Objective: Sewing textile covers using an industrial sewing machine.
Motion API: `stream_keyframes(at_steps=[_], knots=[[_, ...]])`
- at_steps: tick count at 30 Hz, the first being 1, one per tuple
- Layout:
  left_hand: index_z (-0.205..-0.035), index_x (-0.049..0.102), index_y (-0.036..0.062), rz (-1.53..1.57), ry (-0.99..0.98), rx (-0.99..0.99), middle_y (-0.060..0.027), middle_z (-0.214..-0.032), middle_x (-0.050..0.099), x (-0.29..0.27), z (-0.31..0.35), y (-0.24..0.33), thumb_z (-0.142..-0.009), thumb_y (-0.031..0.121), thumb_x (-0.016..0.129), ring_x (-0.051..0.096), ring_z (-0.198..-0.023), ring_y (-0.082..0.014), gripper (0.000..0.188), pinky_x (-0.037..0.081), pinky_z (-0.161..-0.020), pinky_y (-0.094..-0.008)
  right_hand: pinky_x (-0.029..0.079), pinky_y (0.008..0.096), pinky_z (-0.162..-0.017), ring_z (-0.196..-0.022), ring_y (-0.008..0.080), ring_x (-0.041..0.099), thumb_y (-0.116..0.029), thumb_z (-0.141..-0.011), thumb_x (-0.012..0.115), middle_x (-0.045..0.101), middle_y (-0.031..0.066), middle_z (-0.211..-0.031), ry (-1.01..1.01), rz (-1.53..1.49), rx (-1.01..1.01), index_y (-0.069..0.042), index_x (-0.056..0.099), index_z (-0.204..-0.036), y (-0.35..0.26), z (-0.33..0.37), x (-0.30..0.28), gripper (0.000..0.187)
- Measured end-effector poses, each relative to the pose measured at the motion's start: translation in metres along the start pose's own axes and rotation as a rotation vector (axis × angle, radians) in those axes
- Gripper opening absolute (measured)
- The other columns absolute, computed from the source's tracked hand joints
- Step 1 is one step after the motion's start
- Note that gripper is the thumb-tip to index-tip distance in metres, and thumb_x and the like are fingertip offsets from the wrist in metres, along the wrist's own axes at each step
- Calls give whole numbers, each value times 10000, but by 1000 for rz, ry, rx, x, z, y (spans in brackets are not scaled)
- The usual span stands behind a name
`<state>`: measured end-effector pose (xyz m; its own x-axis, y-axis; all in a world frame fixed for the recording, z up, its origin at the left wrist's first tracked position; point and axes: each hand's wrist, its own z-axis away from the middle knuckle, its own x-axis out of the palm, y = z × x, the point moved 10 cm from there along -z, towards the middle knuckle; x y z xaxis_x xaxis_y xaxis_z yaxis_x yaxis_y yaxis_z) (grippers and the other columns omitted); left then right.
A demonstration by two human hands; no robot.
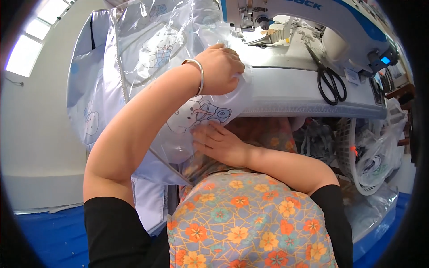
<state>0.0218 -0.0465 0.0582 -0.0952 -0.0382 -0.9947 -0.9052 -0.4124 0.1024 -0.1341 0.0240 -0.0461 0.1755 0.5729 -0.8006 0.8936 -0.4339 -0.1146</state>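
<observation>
A clear plastic piece with a white cartoon bear print (pixel 183 117) spreads over pale lilac fabric panels with grey edging (pixel 96 85), from the sewing machine's bed down to my lap. My left hand (pixel 220 69), a silver bangle on its wrist, is closed with curled fingers on the plastic near the needle area; its fingertips are partly hidden. Lower down, my right hand (pixel 221 144) lies with fingers stretched out against the bear-printed edge. The white and blue sewing machine (pixel 308 15) stands above, its presser foot just beyond my left hand.
Black-handled scissors (pixel 330 82) and metal tweezers (pixel 263 41) lie on the machine table (pixel 286 85), right of my left hand. A white plastic basket (pixel 353 152) holding clear bags stands below right. A floral apron (pixel 250 219) covers my lap.
</observation>
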Motion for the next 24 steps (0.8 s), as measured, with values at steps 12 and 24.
stream_keyframes(at_steps=[12,24], knots=[[-1071,736,78,-28,-254,-139,-132,-1092,712,19,12,-31,-923,324,527,639,-1108,-307,354,408,-1026,-499,536,364,-899,-970,271,679,-157,-757,624,692,95,-1069,-334,-219,4,-71,701,-1066,-11,-66,-29,330],[-1329,617,101,-256,-188,-127,-143,-1257,672,15,7,44,-951,354,501,666,-1124,-278,469,263,-1167,-516,548,387,-918,-1036,310,709,-26,-857,597,743,132,-1107,11,-943,460,-31,734,-1099,21,22,-88,278]])
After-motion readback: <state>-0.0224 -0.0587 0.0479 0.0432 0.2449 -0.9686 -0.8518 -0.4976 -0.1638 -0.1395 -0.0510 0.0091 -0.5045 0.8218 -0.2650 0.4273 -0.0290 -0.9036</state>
